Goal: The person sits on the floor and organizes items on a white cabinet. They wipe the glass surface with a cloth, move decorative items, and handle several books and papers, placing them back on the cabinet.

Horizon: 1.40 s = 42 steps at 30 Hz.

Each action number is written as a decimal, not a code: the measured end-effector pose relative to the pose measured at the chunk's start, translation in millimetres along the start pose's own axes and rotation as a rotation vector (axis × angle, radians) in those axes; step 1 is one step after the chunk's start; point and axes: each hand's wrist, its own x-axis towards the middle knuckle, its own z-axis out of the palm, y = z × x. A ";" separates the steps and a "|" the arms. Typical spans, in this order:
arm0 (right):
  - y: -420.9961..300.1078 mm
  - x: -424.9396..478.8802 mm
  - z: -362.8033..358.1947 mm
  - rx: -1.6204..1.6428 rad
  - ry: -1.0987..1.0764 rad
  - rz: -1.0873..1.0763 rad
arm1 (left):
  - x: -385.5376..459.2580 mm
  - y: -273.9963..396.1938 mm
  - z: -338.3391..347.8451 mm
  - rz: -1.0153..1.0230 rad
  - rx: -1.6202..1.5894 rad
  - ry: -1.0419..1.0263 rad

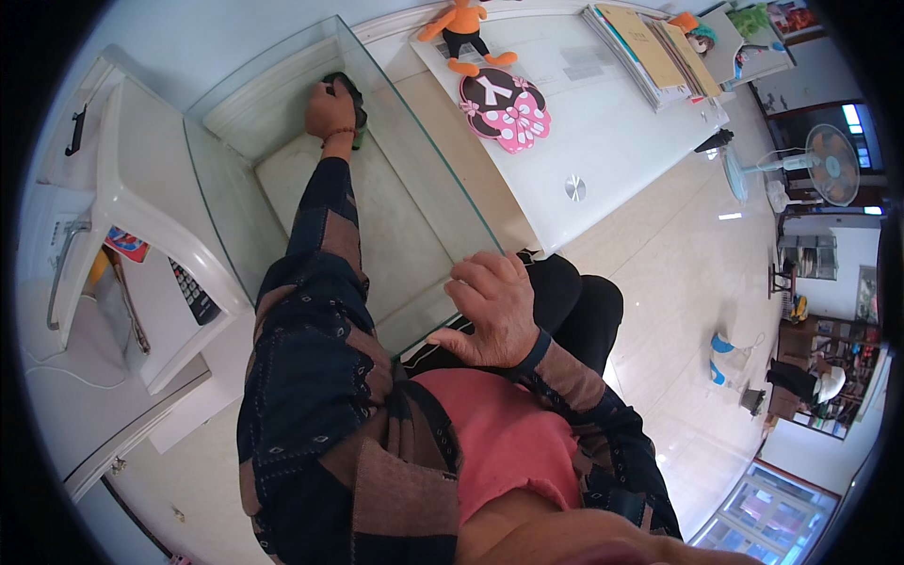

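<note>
My left hand reaches down inside a glass tank, near its far end. Its fingers are curled around a black and green object, partly hidden by the hand; its exact kind is unclear. My right hand is at the tank's near right corner, over the rim. Its fingers are bent, its thumb stands apart, and no object shows in it. The pale bottom of the tank shows beyond my left sleeve.
Right of the tank stands a white glass-topped table with an orange soft toy, a pink cartoon mat and stacked folders. A white cabinet flanks the left, holding a remote control. A standing fan is farther off.
</note>
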 end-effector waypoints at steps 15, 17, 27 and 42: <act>-1.2 -4.7 2.3 0.029 0.010 0.024 | -4.2 -11.4 10.3 0.073 0.161 -0.235; -0.4 -3.8 2.6 0.028 0.040 0.006 | -18.4 -29.5 16.9 0.049 0.122 -0.229; 1.2 -7.3 2.9 0.037 0.058 -0.047 | 15.5 -34.8 27.3 -0.092 0.255 -0.707; -29.5 -5.8 3.7 0.080 0.181 -0.205 | 112.3 -73.0 -63.1 0.294 -0.075 -0.881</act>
